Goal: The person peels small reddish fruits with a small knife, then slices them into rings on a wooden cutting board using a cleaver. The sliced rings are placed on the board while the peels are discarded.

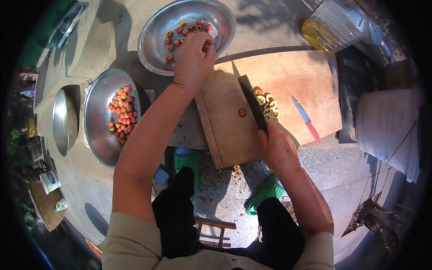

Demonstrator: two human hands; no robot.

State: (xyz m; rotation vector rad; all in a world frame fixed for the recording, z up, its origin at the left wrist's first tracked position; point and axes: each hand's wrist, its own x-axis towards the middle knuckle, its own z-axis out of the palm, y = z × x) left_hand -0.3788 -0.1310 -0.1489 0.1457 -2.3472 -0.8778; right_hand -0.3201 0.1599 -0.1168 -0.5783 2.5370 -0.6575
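My left hand [194, 60] is over the far metal bowl [152, 28], its fingers curled together at the near side of the small red fruits [181, 30], several of which show pale cut ends. Whatever the fingertips pinch, if anything, is hidden. My right hand [280, 150] grips a broad dark-bladed kitchen knife [253, 102], its blade resting across the wooden cutting board [303, 67]. Against the blade's right side lies a small pile of pale, red-skinned fruit slices [270, 108]. One reddish round piece [242, 112] sits alone left of the blade.
A second metal bowl [96, 121] of whole red fruits stands at the left, beside another metal basin [60, 121]. A paring knife [306, 119] with a red handle lies on the board's right part. A plastic jug [330, 29] of yellow liquid and a white bucket [384, 121] stand at the right.
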